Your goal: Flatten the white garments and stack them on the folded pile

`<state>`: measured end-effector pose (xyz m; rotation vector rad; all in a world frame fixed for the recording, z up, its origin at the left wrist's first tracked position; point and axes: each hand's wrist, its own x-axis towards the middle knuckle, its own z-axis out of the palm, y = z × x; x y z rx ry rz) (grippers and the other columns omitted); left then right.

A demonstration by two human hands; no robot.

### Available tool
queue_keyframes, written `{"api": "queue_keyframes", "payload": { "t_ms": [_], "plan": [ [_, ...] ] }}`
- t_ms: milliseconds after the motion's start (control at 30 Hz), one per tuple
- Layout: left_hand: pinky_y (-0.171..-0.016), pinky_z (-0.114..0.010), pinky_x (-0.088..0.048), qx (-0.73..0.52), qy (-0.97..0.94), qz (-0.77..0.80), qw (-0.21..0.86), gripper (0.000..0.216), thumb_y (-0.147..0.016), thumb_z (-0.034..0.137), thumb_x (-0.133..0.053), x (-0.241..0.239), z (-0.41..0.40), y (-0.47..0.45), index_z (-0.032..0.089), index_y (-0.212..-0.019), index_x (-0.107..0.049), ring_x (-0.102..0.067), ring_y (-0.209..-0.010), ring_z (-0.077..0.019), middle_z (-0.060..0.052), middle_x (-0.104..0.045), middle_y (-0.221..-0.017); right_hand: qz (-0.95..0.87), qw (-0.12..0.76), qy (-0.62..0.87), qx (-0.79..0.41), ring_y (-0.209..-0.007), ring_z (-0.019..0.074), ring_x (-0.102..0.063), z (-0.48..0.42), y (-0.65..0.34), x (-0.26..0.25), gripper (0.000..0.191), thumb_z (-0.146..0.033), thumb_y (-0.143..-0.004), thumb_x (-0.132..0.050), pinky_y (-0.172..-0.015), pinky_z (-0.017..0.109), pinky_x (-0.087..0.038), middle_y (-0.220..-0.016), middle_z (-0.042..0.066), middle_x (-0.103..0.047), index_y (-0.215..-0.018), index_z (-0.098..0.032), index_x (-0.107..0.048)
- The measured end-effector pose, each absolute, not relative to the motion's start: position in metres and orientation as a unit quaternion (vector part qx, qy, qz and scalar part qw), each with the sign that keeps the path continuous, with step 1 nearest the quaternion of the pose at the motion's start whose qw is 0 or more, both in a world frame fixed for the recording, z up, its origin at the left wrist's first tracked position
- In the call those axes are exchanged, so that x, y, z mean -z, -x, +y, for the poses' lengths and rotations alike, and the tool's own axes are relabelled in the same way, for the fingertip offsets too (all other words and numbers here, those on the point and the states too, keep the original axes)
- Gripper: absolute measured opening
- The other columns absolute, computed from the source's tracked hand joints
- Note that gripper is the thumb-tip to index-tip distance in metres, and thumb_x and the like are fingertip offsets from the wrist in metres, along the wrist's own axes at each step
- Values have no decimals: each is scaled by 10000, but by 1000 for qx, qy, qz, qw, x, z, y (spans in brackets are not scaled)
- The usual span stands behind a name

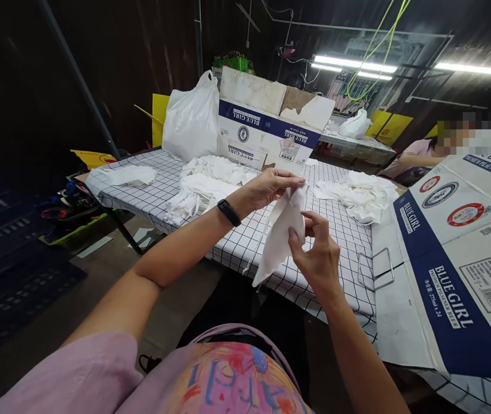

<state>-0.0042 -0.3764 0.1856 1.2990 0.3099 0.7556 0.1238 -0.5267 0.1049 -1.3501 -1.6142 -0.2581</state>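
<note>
A white cloth piece [279, 237] hangs between my hands above the near edge of the checked table [245, 241]. My left hand [269, 187], with a black band on its wrist, pinches the cloth's top edge. My right hand [318, 253] grips the cloth's right side lower down. The cloth's bottom corner dangles below the table edge. A heap of similar white pieces [204, 187] lies on the table behind my left hand, and another heap [360, 195] lies to the right.
A Blue Girl carton [267, 129] and a white plastic bag [191, 121] stand at the table's far side. A second carton [456, 270] lies at the right. A metal clip [375, 269] rests beside it. Another person [422, 155] sits at the far right. Dark crates [8, 253] stand at the left.
</note>
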Motion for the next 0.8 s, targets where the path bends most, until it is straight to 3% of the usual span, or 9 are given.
{"api": "queue_keyframes", "payload": {
  "t_ms": [133, 300, 367, 433, 533, 600, 667, 733, 800],
  "plan": [
    [-600, -221, -390, -347, -592, 131, 716, 150, -811, 201, -841, -174, -362, -10, 100, -774, -736, -550, -620, -54, -7, -645, -698, -673, 474, 565, 55, -645, 144, -595, -533, -124, -126, 331, -272, -957, -623, -665, 291, -555, -777, -34, -634, -1287, -305, -633],
    [-611, -263, -400, -252, -666, 97, 695, 301, -791, 384, -846, -152, -348, -27, 138, -713, -691, -516, -613, -87, 7, -583, -664, -642, 520, 556, -95, -767, 184, -688, -518, -127, -150, 195, -344, -949, -661, -700, 324, -579, -903, 40, -753, -1050, -242, -795],
    [-638, -275, -407, -276, -716, 136, 627, 329, -840, 429, -788, -145, -352, -24, 149, -720, -663, -521, -652, -103, 0, -590, -699, -600, 547, 568, -137, -771, 197, -698, -507, -131, -153, 245, -379, -932, -693, -656, 318, -577, -863, 47, -756, -1084, -221, -803],
    [-697, -280, -425, -389, -728, 194, 531, 300, -911, 434, -707, -139, -363, -13, 162, -798, -646, -554, -752, -123, -18, -633, -809, -567, 561, 582, -158, -715, 184, -677, -497, -138, -153, 295, -404, -924, -707, -604, 301, -563, -805, 39, -742, -1128, -212, -801],
    [-788, -294, -456, -521, -704, 214, 433, 287, -1010, 459, -552, -125, -388, 12, 193, -913, -600, -570, -846, -141, -24, -634, -908, -542, 585, 576, -177, -759, 181, -695, -483, -147, -150, 331, -410, -951, -664, -656, 317, -595, -926, 69, -766, -1178, -205, -790],
    [-843, -312, -478, -516, -732, 195, 399, 286, -973, 492, -611, -112, -405, 24, 209, -1002, -576, -592, -908, -164, -32, -630, -968, -538, 608, 550, -196, -858, 199, -722, -476, -149, -148, 336, -376, -979, -602, -749, 354, -622, -1046, 96, -769, -1198, -196, -782],
    [-894, -351, -485, -498, -766, 216, 343, 426, -865, 526, -737, -97, -415, 26, 215, -1083, -542, -594, -983, -207, -55, -623, -1053, -536, 623, 532, -204, -890, 200, -731, -471, -148, -147, 340, -312, -976, -573, -792, 366, -626, -1087, 96, -767, -1224, -195, -774],
    [-898, -381, -481, -474, -788, 263, 291, 463, -820, 482, -764, -82, -417, 20, 221, -1107, -512, -584, -1009, -239, -72, -617, -1097, -535, 621, 541, -188, -863, 189, -730, -470, -147, -147, 368, -253, -937, -606, -765, 341, -623, -1065, 78, -770, -1270, -211, -758],
    [-848, -369, -478, -445, -792, 307, 283, 342, -847, 377, -690, -70, -411, 13, 234, -1090, -497, -590, -975, -235, -64, -624, -1093, -536, 605, 567, -157, -809, 179, -720, -472, -147, -150, 421, -228, -894, -664, -692, 308, -609, -999, 59, -770, -1308, -223, -741]
  ]
}}
